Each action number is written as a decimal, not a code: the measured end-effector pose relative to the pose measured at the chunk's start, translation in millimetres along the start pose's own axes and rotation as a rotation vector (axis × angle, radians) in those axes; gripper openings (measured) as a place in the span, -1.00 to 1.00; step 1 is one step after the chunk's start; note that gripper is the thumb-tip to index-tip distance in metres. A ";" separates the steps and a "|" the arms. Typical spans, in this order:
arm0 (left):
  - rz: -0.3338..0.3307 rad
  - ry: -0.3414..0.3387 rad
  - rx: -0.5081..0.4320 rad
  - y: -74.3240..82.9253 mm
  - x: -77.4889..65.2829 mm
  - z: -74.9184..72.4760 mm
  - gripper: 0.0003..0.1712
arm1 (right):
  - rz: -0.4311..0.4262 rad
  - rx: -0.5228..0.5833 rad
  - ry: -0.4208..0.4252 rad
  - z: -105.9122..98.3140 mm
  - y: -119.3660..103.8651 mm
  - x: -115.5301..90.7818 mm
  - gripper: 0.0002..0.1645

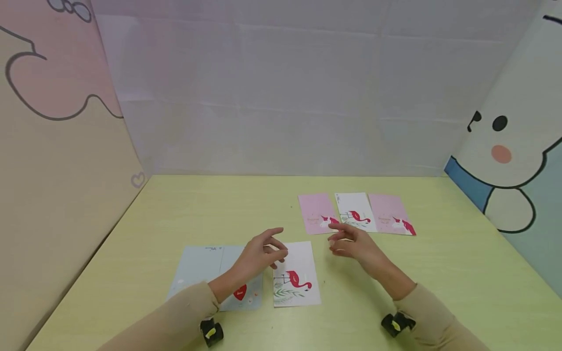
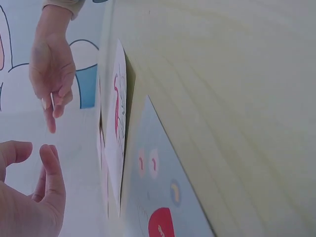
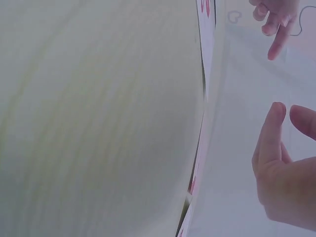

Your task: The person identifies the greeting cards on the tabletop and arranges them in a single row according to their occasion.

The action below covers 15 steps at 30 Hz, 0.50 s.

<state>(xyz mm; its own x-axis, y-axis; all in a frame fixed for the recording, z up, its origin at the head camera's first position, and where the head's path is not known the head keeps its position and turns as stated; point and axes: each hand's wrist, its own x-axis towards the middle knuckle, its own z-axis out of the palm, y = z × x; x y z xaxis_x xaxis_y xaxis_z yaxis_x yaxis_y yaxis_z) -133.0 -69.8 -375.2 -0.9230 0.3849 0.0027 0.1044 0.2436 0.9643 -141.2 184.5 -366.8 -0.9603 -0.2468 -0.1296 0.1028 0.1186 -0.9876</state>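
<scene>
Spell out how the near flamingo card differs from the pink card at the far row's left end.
The near flamingo card is white, the pink card pink. The near flamingo card shows a red bird with green leaves, the pink card a red-and-white figure. Both lie on the table.

On table [image 1: 210, 209]: front flamingo card [image 1: 296, 273]. Just left of it, heart card [image 1: 240, 292]; behind it, rightward, three-card row [image 1: 357, 205].

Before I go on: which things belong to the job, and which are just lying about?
Likely the job:
- pale blue card(s)
- near flamingo card
- far flamingo card
- left pink card
- right pink card

Likely surroundings, not strays:
- table
- white backdrop
- cartoon panels
</scene>
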 end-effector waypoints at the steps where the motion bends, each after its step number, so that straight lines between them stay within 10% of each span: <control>1: -0.006 0.006 -0.024 -0.1 1.8 1.0 -0.32 | -0.001 0.016 0.016 -2.0 -0.6 0.4 -0.41; 15: -0.098 0.032 -0.214 -0.9 25.8 17.9 -0.43 | 0.007 0.118 0.143 -37.5 -5.0 3.0 -0.34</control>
<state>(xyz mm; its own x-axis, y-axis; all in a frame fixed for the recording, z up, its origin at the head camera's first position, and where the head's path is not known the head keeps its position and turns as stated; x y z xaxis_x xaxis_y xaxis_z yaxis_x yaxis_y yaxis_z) -150.3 -44.2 -380.7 -0.9365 0.3392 -0.0886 -0.0640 0.0832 0.9945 -154.3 219.2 -358.9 -0.9857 -0.1060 -0.1307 0.1309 0.0045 -0.9914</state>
